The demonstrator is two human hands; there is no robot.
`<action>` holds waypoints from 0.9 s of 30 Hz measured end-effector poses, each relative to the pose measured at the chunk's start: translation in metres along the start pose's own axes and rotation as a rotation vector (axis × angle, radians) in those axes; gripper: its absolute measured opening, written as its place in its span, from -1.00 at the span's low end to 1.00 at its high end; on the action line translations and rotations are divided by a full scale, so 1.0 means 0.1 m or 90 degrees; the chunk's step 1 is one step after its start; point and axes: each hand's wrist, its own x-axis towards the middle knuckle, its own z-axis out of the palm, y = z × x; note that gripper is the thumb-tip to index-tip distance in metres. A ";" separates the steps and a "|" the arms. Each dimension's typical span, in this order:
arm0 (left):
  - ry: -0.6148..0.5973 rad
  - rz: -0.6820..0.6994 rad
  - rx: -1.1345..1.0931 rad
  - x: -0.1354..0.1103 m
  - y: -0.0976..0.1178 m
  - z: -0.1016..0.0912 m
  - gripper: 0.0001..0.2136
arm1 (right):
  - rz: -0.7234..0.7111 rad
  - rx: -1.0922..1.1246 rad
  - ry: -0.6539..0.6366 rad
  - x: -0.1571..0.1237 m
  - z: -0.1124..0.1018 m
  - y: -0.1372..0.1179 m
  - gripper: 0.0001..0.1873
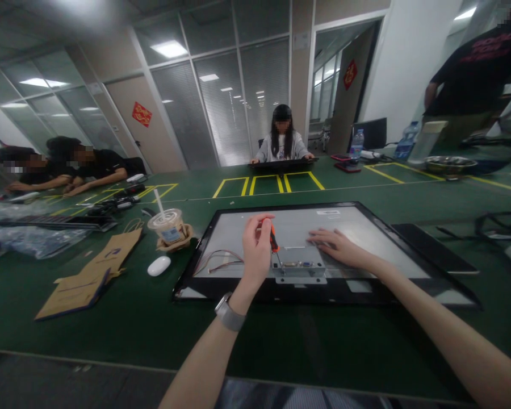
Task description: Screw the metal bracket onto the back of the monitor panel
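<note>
Grey wristwatch (229, 312) beside left hand (255, 250)

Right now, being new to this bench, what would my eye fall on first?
The big monitor panel lying face down on the green table, straight ahead. The left hand holds an orange screwdriver upright over the metal bracket at its middle; the right hand lies flat on its back. A drink cup with a straw stands left of it.

near edge: bare table (123, 335) lay open | left of panel (366, 227): mouse (159, 265), cup (169, 226), cardboard (89, 272) crowded in | right: dark slab (434, 250) lay just beside | beyond panel: table was free
</note>
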 end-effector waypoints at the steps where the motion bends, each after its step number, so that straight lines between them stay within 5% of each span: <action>1: 0.007 0.009 0.011 0.00 0.01 0.00 -0.83 | 0.000 0.001 -0.001 0.00 0.00 0.00 -0.54; 14: -0.028 0.029 -0.024 -0.01 -0.03 0.01 -0.89 | 0.004 -0.003 0.004 0.00 0.01 -0.01 -0.53; 21: -0.081 -0.034 -0.149 -0.03 -0.07 0.00 -0.80 | 0.009 -0.002 -0.008 0.00 -0.01 -0.02 -0.52; 27: -0.008 0.028 -0.068 0.01 -0.03 -0.01 -0.85 | 0.004 -0.005 -0.004 0.00 -0.01 -0.02 -0.53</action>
